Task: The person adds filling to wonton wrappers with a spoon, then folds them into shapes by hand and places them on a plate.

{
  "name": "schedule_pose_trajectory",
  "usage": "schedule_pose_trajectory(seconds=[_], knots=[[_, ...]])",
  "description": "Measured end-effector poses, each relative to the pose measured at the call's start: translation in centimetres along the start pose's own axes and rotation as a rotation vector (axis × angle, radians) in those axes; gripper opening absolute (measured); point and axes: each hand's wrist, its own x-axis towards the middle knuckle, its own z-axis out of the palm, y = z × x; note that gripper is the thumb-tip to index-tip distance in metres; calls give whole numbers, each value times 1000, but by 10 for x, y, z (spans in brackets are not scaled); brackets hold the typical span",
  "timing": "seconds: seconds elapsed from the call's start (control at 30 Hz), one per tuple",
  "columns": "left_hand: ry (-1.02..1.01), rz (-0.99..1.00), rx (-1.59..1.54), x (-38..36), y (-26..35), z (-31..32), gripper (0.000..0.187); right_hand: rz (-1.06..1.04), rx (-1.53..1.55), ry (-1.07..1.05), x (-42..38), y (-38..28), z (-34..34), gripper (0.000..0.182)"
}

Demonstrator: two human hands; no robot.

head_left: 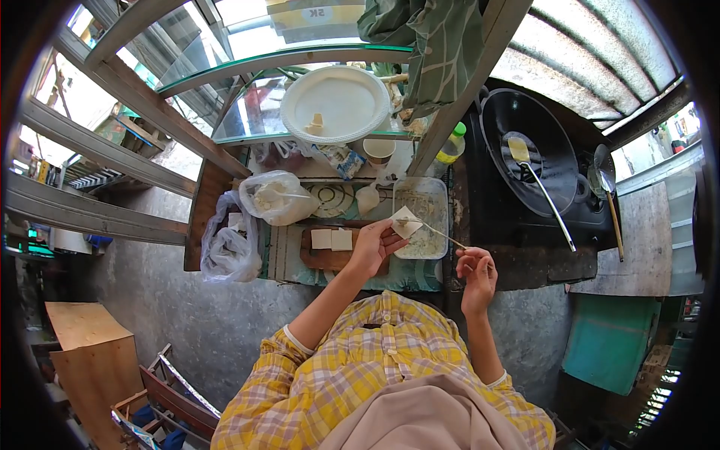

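My left hand [376, 246] holds a square white wrapper [406, 222] with a little filling on it, at the edge of a clear plastic container [431, 196]. Between the fingers of my right hand [476, 271] is the handle of a thin utensil [444, 235], whose far end reaches the wrapper. The container holds a pale, greenish mixture. Left of my left hand, two stacks of white wrappers [321, 239] lie on a brown wooden board [327, 260].
A white plate [335, 101] with a small folded piece sits on the glass shelf. Plastic bags [229, 244] lie at the left, near a paper cup [379, 151]. At the right, a black wok [529, 150] with a spatula stands on the stove beside a skimmer [602, 171].
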Motion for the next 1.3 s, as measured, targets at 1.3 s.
schedule_pose_trajectory(seconds=[1.3], knots=[[-57,-22,-24,-3,9,20,34,175,441,1,14,8,-19,27]])
